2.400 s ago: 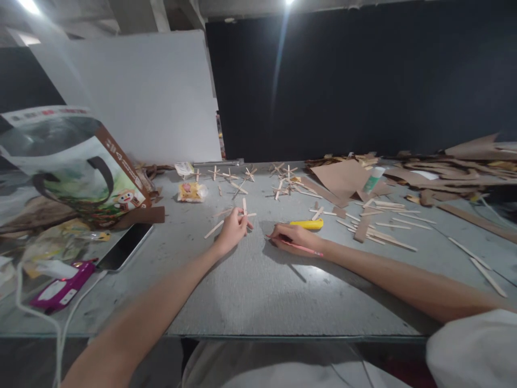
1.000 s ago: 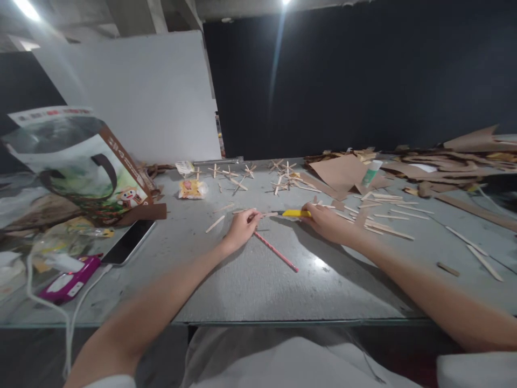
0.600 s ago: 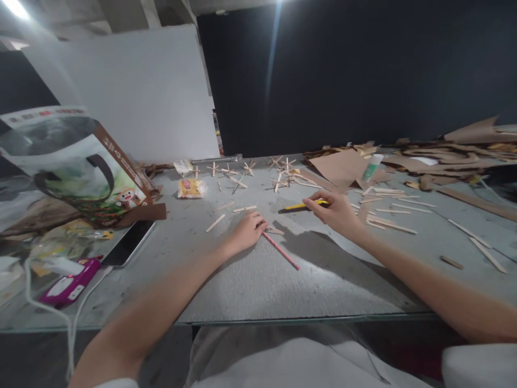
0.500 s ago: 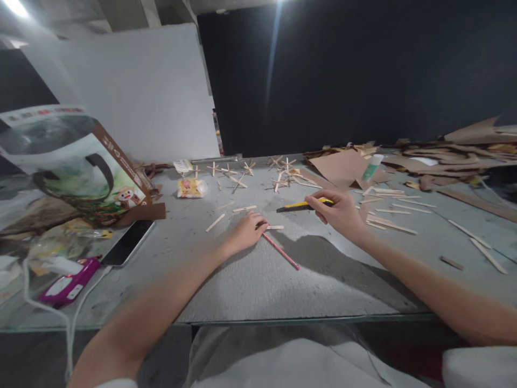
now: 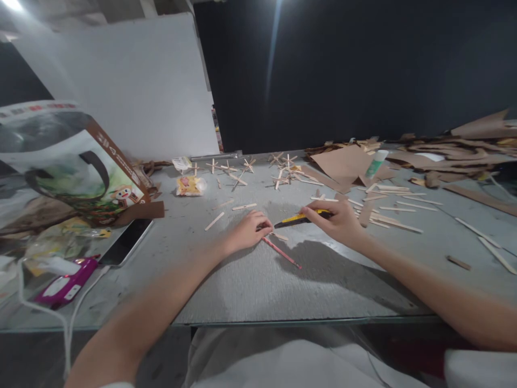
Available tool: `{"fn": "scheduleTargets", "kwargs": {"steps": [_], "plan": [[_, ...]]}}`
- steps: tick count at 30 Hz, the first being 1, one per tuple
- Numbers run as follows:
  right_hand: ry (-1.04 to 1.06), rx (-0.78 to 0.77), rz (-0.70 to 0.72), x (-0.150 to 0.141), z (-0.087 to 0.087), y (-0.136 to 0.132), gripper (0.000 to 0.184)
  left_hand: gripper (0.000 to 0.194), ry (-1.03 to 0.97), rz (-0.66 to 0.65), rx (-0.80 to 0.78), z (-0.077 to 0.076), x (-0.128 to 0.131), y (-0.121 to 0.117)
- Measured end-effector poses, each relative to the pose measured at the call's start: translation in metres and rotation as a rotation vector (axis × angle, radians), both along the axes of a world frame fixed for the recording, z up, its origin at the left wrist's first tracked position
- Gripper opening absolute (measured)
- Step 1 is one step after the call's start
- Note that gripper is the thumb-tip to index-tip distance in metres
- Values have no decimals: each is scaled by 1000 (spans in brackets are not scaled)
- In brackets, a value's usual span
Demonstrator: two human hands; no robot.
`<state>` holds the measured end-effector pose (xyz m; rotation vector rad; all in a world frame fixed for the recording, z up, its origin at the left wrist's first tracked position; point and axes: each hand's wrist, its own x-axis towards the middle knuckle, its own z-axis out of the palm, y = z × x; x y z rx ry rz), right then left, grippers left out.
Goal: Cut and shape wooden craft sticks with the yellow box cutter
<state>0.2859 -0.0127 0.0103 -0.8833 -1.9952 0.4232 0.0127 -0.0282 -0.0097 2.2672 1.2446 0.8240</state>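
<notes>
My left hand (image 5: 251, 230) rests on the grey tabletop, its fingers pinched on a short wooden craft stick (image 5: 280, 236) whose end pokes out to the right. A red pencil (image 5: 283, 253) lies slantwise from under those fingers toward me. In my right hand (image 5: 337, 217) is a yellow and black utility knife (image 5: 293, 219), its tip pointing left, close to the left fingertips and the stick. Whether the blade touches the stick, I cannot tell. Just beyond my left hand lie a marked craft stick (image 5: 244, 206) and another loose stick (image 5: 214, 221).
Crossed-stick pieces (image 5: 239, 178) stand toward the back. Loose sticks (image 5: 398, 226), cardboard (image 5: 339, 164) and a green-white glue tube (image 5: 376, 164) are at the right. A phone (image 5: 127, 242), purple device (image 5: 67, 283), cables, snack packet (image 5: 190, 186) and large bag (image 5: 86, 167) occupy the left.
My right hand has brought the utility knife down and left, closer to my left fingertips. The craft stick's exposed end has tilted slightly downward to the right. My left hand stays nearly in place.
</notes>
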Motion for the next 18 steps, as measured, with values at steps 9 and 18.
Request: {"fn": "scheduleTargets", "kwargs": {"steps": [9, 18], "plan": [[-73, 58, -17, 2, -7, 1, 47, 14, 27, 106, 56, -12, -3, 7], [-91, 76, 28, -1, -2, -5, 54, 14, 191, 157, 81, -11, -4, 3]]}}
